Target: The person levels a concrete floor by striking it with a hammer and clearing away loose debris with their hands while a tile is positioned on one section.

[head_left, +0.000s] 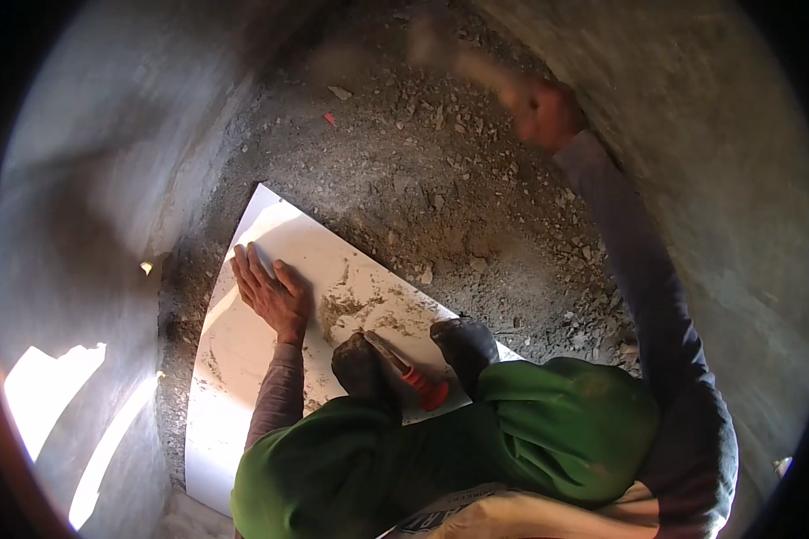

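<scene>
My left hand [274, 292] lies flat on a white board [243, 377], fingers spread near its far left edge. At the far right, my right hand [553, 115] is closed around a wooden-handled tool [485, 72], raised near the wall. Motion smears the tool and hides what its far end is. Between my feet a chisel [413, 377] with a red grip and round guard rests on the board, apart from both hands. Grey dirt is smeared over the board's middle.
Dark shoes [466, 352] press on the board below green trousers [557, 422]. Rubble and broken chips [449, 198] cover the ground beyond. Curved grey concrete walls [90, 216] close in on both sides. A small red scrap [330, 119] lies in the dirt.
</scene>
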### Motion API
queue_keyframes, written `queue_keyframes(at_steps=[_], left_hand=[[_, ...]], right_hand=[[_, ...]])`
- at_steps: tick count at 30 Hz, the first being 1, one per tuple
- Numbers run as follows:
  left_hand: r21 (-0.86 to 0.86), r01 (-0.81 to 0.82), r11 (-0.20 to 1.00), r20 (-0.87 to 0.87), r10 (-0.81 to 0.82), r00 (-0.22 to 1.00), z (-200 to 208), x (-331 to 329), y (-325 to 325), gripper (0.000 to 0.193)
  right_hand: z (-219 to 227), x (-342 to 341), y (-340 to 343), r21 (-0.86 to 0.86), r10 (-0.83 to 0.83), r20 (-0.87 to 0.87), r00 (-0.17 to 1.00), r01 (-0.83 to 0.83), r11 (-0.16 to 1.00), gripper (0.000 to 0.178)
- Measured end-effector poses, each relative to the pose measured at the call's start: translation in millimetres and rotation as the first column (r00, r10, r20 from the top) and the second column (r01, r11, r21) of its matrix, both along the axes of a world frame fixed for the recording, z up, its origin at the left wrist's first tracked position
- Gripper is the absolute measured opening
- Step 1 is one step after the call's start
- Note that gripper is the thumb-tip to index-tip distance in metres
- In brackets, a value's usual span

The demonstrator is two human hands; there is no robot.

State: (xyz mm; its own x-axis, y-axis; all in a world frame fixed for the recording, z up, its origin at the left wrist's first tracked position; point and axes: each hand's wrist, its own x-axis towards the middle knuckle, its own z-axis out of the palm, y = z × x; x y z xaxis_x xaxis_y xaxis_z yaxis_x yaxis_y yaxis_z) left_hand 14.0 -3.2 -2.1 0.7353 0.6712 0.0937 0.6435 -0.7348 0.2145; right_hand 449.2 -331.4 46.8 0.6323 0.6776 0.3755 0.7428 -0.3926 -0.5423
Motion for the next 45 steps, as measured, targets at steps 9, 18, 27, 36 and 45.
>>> queue_keyframes(at_steps=[9, 18, 27, 36, 45], left_hand=[[-0.007, -0.009, 1.0, -0.001, 0.009, 1.0, 5, -4, -1, 0.063], [-0.005, -0.005, 1.0, 0.019, 0.005, 1.0, -2, -8, 1, 0.062], [-0.002, 0.002, 1.0, 0.017, -0.002, 1.0, 2, -7, 1, 0.062], [-0.025, 0.007, 1.0, 0.01, -0.006, 1.0, 0, 5, -4, 0.063], [0.053, -0.006, 0.999, 0.011, 0.005, 1.0, 2, -7, 3, 0.062]], right_hand=[[38, -40, 15, -0.027, -0.062, 0.061, 0.996, 0.064, 0.998, 0.087], [38, -27, -10, -0.35, -0.201, -0.066, 0.977, 0.166, 0.922, 0.081], [5, -20, -29, -0.559, -0.534, -0.238, 0.812, 0.335, 0.759, 0.07], [-15, 16, -54, -0.762, -0.653, -0.258, 0.712, 0.266, 0.591, 0.073], [54, -19, 59, 0.094, 0.239, 0.078, 0.968, -0.245, 0.965, 0.074]])
